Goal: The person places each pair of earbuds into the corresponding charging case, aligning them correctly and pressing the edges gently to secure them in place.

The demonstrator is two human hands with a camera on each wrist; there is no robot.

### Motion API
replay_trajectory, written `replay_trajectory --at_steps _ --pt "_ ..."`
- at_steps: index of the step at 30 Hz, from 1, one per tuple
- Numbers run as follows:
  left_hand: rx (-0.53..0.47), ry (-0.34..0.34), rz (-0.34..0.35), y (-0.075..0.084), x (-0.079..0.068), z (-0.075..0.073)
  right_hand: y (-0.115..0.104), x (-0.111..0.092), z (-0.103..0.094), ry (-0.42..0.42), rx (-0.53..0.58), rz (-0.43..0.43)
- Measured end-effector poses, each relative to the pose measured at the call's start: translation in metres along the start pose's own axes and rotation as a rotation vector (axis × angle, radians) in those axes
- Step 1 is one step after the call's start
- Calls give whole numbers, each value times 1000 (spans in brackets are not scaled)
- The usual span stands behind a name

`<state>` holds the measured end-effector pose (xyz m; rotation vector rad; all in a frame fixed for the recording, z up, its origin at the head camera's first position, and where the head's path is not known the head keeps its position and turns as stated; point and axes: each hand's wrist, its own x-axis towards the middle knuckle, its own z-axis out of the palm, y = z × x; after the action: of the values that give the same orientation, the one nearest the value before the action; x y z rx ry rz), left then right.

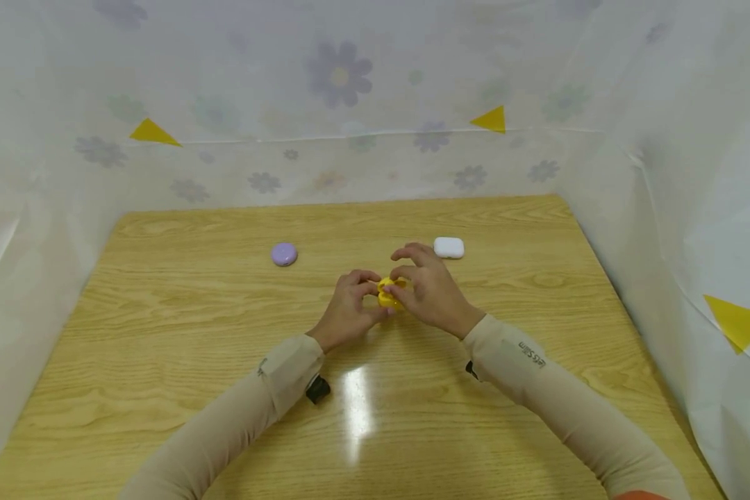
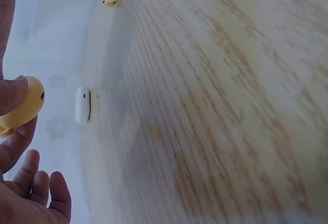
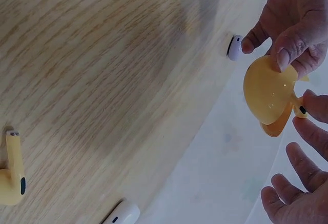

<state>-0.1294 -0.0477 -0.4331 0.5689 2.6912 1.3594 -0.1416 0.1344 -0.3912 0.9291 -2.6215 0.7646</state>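
Observation:
A yellow earbud case (image 1: 385, 300) is held up over the middle of the table, its lid apart from its base. My left hand (image 1: 348, 310) grips it, with the thumb on its smooth shell in the left wrist view. From the right, my right hand (image 1: 434, 295) pinches a small yellow earbud (image 3: 300, 110) between thumb and finger, right at the case's opening. Whether the earbud touches the inside cannot be told. Another yellow earbud (image 3: 15, 175) lies on the wooden table in the right wrist view.
Beyond the hands, a round purple case (image 1: 284, 254) lies on the left of the table (image 1: 194, 347). A white earbud case (image 1: 448, 247) lies just past the right hand. Patterned white curtains (image 1: 375, 167) with yellow triangles hang behind and at both sides.

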Motion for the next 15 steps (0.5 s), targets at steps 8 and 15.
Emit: replay_trajectory --at_steps 8,15 --pt "-8 5 -7 -1 0 1 0 -2 2 -20 11 8" --pt "-27 0 -9 -1 0 0 1 -3 4 -25 19 -8"
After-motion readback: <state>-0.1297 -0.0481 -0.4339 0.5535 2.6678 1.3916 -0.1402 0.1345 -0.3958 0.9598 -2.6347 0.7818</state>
